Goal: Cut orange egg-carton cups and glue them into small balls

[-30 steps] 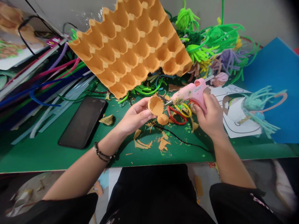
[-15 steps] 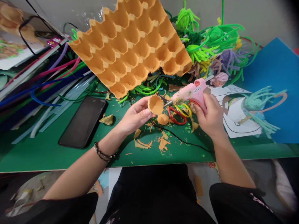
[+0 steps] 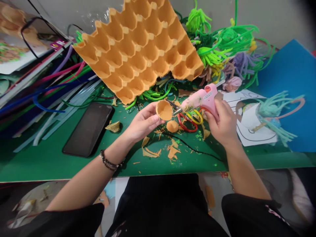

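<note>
Between the thumb and fingers of my left hand (image 3: 144, 122) is a small cup cut from an egg carton (image 3: 164, 110), its open side turned toward me. My right hand (image 3: 224, 123) is wrapped round the handle of a pink hot glue gun (image 3: 199, 99). Its metal nozzle points left, at the cup's right rim; whether it touches I cannot tell. A clear glue stick juts from the gun's back. Just under the cup lies a small round carton piece (image 3: 172, 126). Scissors (image 3: 187, 122) with red and yellow handles rest beneath the gun, partly hidden by it.
A large egg tray (image 3: 138, 49) leans at the back. Left are a black phone (image 3: 88, 130) and pipe cleaners (image 3: 56, 82). Carton scraps (image 3: 172, 150) and a black cord (image 3: 190, 147) lie in front. Right are paper cutouts (image 3: 256, 131), blue card (image 3: 283, 75) and fuzzy bundles (image 3: 227, 39).
Almost nothing differs. The glue gun's nozzle has dipped very slightly beside the cup's rim, while my left hand keeps the cup in the same place.
</note>
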A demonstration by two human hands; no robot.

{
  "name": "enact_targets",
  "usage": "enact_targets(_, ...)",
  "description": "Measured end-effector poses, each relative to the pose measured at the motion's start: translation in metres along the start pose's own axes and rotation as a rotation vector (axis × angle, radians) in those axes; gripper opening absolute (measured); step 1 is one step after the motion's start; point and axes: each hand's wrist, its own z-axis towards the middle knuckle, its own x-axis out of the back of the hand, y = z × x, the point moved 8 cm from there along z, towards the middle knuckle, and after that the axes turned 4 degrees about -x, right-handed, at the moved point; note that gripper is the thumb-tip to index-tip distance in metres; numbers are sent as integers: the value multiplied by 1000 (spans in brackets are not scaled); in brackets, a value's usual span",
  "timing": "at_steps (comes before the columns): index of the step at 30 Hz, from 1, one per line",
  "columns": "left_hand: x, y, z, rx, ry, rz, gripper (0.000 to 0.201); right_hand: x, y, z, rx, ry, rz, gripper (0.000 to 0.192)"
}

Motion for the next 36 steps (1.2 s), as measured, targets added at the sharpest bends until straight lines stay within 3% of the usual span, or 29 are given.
enact_targets(19,4,1,2,-30,50,44,44,3,-9,0,68,39,31,36)
enact_targets(36,2,0,3,-55,-8,-27,37,3,-7,-2,97,83,-13,42)
